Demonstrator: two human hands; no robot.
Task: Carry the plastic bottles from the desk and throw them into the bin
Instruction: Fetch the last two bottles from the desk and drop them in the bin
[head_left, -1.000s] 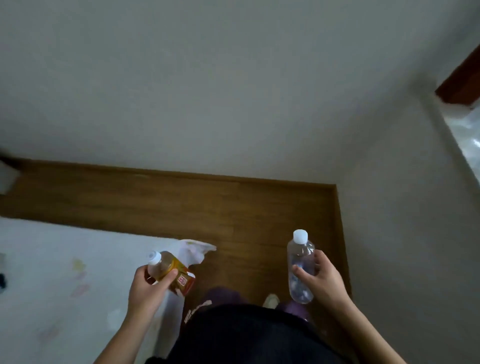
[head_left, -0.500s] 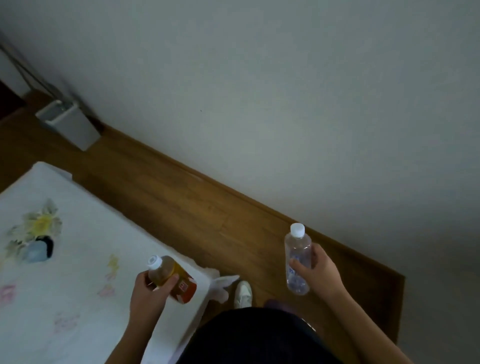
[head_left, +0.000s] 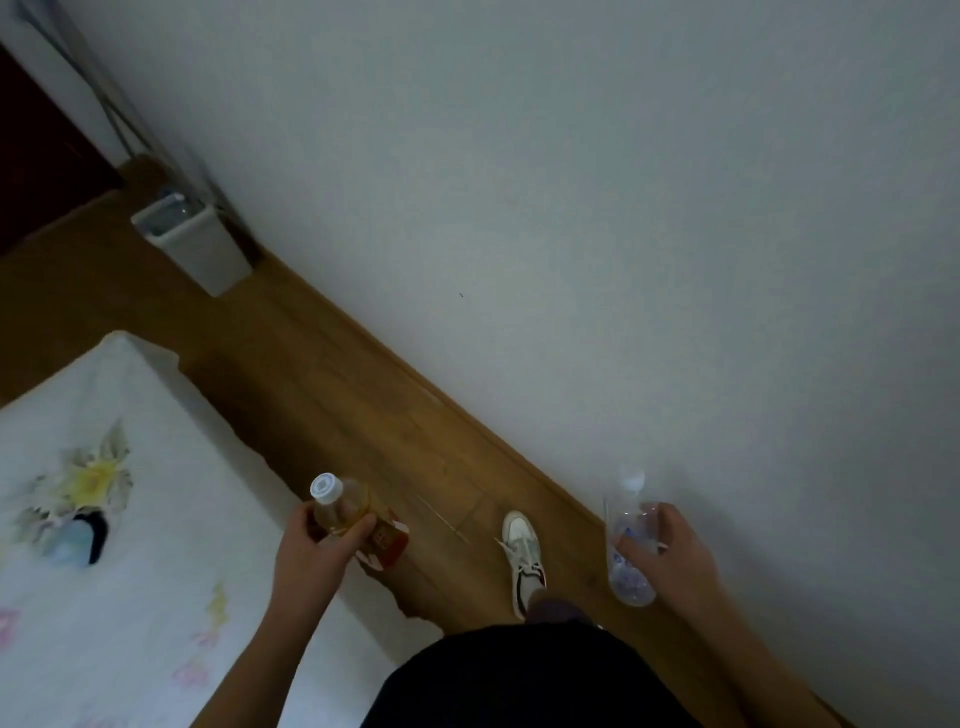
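Observation:
My left hand (head_left: 311, 545) grips an amber drink bottle (head_left: 358, 519) with a white cap and a red label, held tilted over the edge of the bed. My right hand (head_left: 670, 551) holds a clear plastic bottle (head_left: 626, 545) with a white cap, upright and close to the wall. The light grey bin (head_left: 202, 244) stands open on the wooden floor at the far left, against the wall, well ahead of both hands. Something clear lies inside the bin; I cannot make out what it is.
A white bed (head_left: 114, 519) with a flower print fills the lower left. A strip of wooden floor (head_left: 337, 405) runs between bed and white wall (head_left: 571, 208) toward the bin. My white shoe (head_left: 524, 556) is on that strip. A dark door (head_left: 36, 171) stands beyond the bin.
The view has swung left along the wall, and the bin, at the far left half a second ago, now shows closer and larger. Both hands still hold their bottles.

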